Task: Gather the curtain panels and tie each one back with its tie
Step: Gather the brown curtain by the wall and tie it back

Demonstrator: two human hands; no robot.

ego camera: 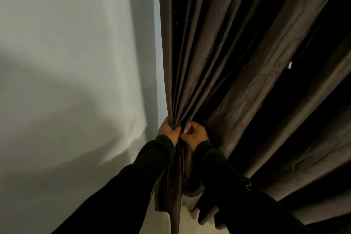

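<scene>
Curtain panel (218, 62), dark brown, hung bunched into tight pleats at the grip. Left hand (168, 130) clenched the gathered folds, fingers wrapped round them; right hand (194, 133) pinched more fabric just beside it, knuckles nearly touching. Left of the grip, the panel's edge met pale wall (66, 62); loose folds fanned away rightward.

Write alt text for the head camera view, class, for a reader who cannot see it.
Both hands, the left hand and right hand, grip a dark brown curtain panel, bunching its folds together beside a pale wall. Dark sleeves cover both arms.
</scene>
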